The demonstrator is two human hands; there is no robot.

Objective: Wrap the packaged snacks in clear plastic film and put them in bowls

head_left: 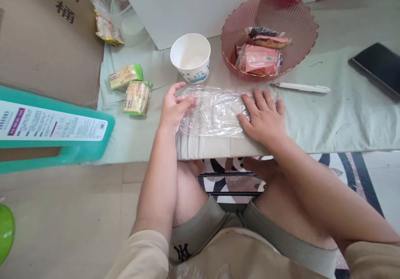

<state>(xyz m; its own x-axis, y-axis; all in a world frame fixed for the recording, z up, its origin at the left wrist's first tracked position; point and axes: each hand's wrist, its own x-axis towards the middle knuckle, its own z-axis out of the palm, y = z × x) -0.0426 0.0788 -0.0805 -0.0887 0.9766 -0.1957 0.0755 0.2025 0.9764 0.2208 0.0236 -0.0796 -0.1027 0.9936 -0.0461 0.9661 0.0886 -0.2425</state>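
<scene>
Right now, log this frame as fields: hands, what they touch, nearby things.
left hand: fingers curled on left end of clear plastic bag
right hand: flat on its right end
bag position: near edge of table
behind it: paper cup, pink bowl with snack packets, white pen
far right: dark phone

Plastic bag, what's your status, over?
Left hand curled at left end of clear plastic bag, grip unclear. Right hand flat on top, open. Paper cup, pen close behind.
</scene>
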